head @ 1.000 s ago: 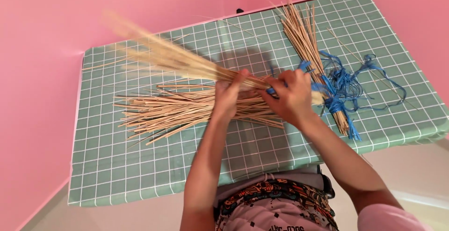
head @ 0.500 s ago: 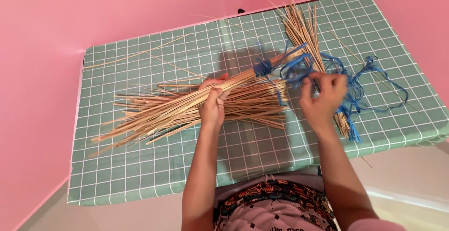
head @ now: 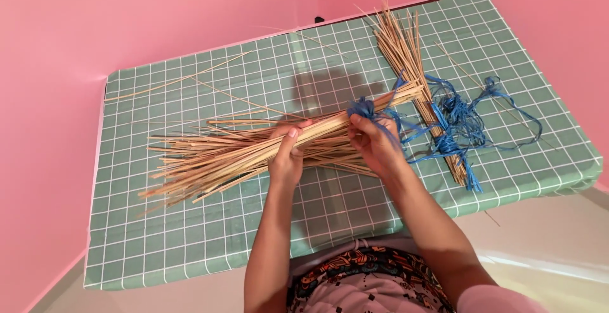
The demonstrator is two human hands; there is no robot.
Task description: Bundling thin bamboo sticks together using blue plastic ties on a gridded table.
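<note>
head view, items as lying now:

left hand (head: 287, 154): fingers curling shut around the middle of a bundle (head: 254, 151) of thin tan sticks, thumb on top.

bundle: lying across the table (head: 190, 249), slanting up toward the right; loose ends fanning out at lower left, tighter end reaching past the right hand. more loose sticks are lying flat under it on the cloth.

right hand (head: 374, 142): fingertips pinching blue cord (head: 365, 109) against the bundle, just right of the left hand; fingers narrow, closed on cord and sticks together.

blue cord: wrapping the bundle at the pinch, a strand trailing off right into a tangled heap (head: 460, 119) on the table.

second bundle (head: 412, 65): lying at the table's far right, running from the back edge toward the front, blue cord tied near its lower end, partly under the heap.

stray sticks (head: 184, 78): single pieces lying near the back left of the table, apart from the bundles.

table: covered in green cloth with white grid, standing in a pink-walled corner.
</note>
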